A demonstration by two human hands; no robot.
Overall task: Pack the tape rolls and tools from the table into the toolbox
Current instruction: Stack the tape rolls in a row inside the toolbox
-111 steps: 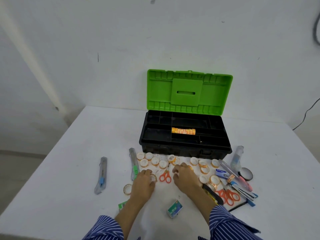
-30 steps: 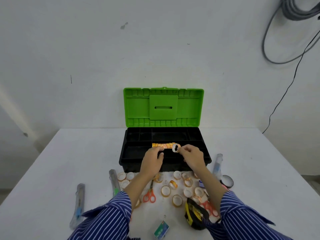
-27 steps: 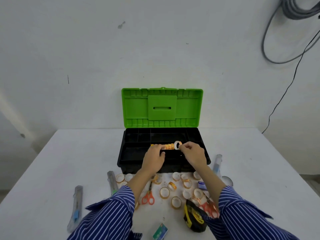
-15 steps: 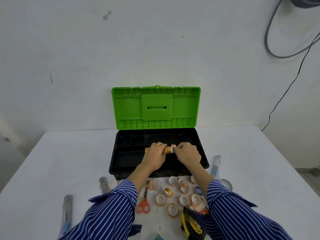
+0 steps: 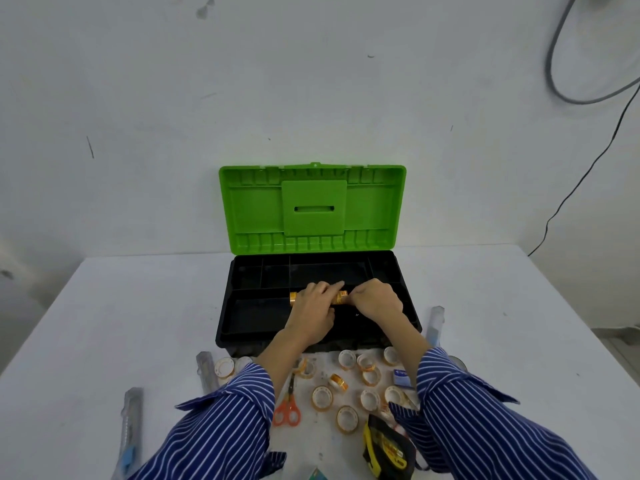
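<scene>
Toolbox [image 5: 242, 327]: black body, green lid [image 5: 313, 209] standing open against the far wall. Inside sits a black divided tray; small compartments run along the far side, longer ones along the middle and near side. Only contents visible: a row of orange tape rolls [image 5: 293, 298] lying on its side in the narrow middle compartment, its left end showing past the left hand, its right end between the two hands. The other compartments that can be seen look bare.

Left hand [image 5: 313, 311]: laid over the middle of the row, fingers bent down across it, holding it in place.
Right hand [image 5: 375, 301]: fingers curled, fingertips pinching at the right end of the row [image 5: 341, 297]. Whether it holds a separate roll or the row's end roll cannot be told.

Table [image 5: 138, 323], near side of toolbox: loose tape rolls [image 5: 347, 416] scattered flat between the sleeves, orange-handled scissors [image 5: 286, 408] left of them, a black and yellow tape measure [image 5: 384, 452] at the near right. Two utility knives: one [image 5: 204, 370] just left of the rolls, another [image 5: 130, 431] further left and nearer. A clear tube [image 5: 434, 325] lies just right of the toolbox.
</scene>
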